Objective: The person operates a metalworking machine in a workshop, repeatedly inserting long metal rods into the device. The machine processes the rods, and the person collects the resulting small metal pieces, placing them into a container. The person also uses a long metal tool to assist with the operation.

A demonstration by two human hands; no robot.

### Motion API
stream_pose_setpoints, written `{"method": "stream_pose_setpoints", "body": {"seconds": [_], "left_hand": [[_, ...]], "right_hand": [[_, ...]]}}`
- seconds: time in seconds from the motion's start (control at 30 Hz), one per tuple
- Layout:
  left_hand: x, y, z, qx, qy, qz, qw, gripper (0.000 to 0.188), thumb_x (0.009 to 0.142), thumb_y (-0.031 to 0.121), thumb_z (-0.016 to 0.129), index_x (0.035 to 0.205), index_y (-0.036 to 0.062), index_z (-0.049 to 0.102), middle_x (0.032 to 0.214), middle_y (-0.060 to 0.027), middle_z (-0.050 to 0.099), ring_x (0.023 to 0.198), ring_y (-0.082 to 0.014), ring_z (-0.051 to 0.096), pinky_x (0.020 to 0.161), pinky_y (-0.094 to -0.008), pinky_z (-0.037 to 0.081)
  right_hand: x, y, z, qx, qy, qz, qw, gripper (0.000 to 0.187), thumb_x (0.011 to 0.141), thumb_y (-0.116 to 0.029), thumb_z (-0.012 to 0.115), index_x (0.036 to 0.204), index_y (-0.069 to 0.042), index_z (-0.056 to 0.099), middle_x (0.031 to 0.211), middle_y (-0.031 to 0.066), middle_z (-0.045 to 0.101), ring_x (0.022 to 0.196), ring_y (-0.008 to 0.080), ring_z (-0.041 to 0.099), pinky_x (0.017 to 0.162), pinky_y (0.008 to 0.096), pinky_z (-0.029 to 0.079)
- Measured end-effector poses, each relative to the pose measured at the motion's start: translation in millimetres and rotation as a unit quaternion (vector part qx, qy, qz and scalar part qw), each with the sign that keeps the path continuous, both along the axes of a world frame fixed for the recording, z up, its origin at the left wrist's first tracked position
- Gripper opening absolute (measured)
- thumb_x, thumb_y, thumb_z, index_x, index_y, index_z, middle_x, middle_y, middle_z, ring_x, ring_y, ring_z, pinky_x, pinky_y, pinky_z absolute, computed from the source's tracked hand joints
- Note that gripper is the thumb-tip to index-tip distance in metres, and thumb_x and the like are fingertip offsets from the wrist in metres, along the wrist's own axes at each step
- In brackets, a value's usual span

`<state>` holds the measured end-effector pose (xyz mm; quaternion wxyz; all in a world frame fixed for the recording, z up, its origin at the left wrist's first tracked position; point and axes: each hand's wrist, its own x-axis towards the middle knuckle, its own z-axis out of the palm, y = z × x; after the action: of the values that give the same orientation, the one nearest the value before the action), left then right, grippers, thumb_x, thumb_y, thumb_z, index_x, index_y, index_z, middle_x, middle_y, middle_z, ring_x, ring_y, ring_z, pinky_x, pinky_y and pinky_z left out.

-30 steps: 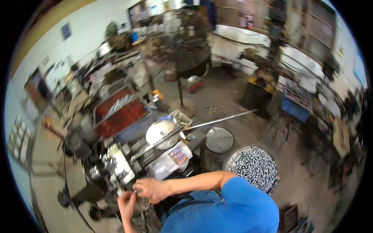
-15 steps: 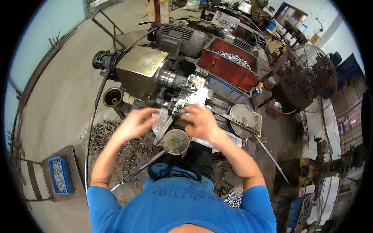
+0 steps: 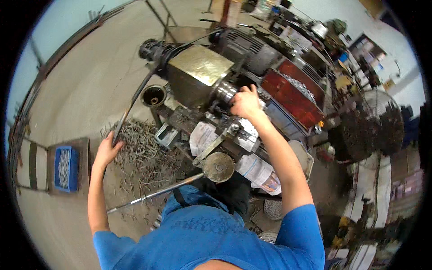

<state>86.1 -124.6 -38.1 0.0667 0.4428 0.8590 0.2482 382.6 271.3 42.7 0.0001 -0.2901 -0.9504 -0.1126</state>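
My left hand (image 3: pixel 108 149) is out to the left, fingers curled round a long dark lever (image 3: pixel 136 93) that slants down from the lathe's left end. My right hand (image 3: pixel 246 104) reaches over the tool slide, close beside the shiny spindle nose (image 3: pixel 226 91). Its fingers bend down around something there; what they hold is hidden under them. The lathe's headstock (image 3: pixel 200 65) has a flat, brassy-looking top. In front of me stand a round disc (image 3: pixel 218 167) and a slanted metal arm (image 3: pixel 211 149) joined to the slide. A grey rod (image 3: pixel 166 189) runs off to the lower left.
Metal shavings (image 3: pixel 135 153) heap on the floor left of the machine. A blue crate (image 3: pixel 66 168) of small metal parts sits farther left. Behind the slide, a red bin (image 3: pixel 292 92) holds more parts. A big fan (image 3: pixel 366 126) stands right. Newspaper (image 3: pixel 258 173) lies near my legs.
My left hand has moved from the slide out to the lever, which has swung. The right hand has shifted from the front of the slide to the spindle. The view has turned.
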Motion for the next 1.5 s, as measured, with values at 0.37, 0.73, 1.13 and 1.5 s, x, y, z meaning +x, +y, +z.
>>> {"method": "stream_pose_setpoints", "body": {"seconds": [0.37, 0.73, 1.13, 1.5], "left_hand": [[-51, 4, -3, -0.198, 0.154, 0.072, 0.965, 0.030, 0.068, 0.011, 0.055, 0.097, 0.0076, 0.058, 0.072, -0.0184, 0.062, 0.071, -0.0356, 0.063, 0.064, -0.0463, 0.050], [-193, 7, -19, -0.152, 0.242, 0.117, 0.951, 0.016, 0.071, 0.010, 0.055, 0.085, 0.0057, 0.062, 0.083, -0.0151, 0.063, 0.084, -0.0336, 0.061, 0.073, -0.0438, 0.049], [23, 160, -204, -0.162, -0.049, -0.036, 0.985, 0.051, 0.075, 0.039, 0.066, 0.109, 0.0025, 0.056, 0.101, -0.0204, 0.063, 0.095, -0.0354, 0.060, 0.082, -0.0442, 0.047], [6, 188, -158, -0.244, 0.147, -0.119, 0.951, 0.029, 0.069, 0.023, 0.067, 0.096, 0.0105, 0.064, 0.091, -0.0130, 0.065, 0.087, -0.0310, 0.063, 0.074, -0.0432, 0.050]], "right_hand": [[17, 5, -11, 0.004, 0.121, 0.071, 0.990, 0.025, 0.052, -0.022, 0.062, 0.073, -0.014, 0.072, 0.077, 0.0048, 0.065, 0.091, 0.0237, 0.056, 0.094, 0.0384, 0.034], [18, -2, -1, 0.008, 0.104, 0.074, 0.992, 0.028, 0.053, -0.018, 0.062, 0.079, -0.014, 0.071, 0.086, 0.0028, 0.064, 0.095, 0.0239, 0.053, 0.098, 0.0456, 0.031], [178, -73, 35, -0.027, 0.234, -0.047, 0.971, 0.040, 0.053, -0.014, 0.062, 0.092, -0.007, 0.066, 0.114, 0.0093, 0.058, 0.108, 0.0294, 0.049, 0.102, 0.0477, 0.028], [529, -141, -101, 0.006, 0.107, -0.509, 0.854, 0.053, 0.056, -0.014, 0.060, 0.108, -0.005, 0.061, 0.114, 0.0140, 0.059, 0.101, 0.0340, 0.055, 0.093, 0.0417, 0.039]]}}
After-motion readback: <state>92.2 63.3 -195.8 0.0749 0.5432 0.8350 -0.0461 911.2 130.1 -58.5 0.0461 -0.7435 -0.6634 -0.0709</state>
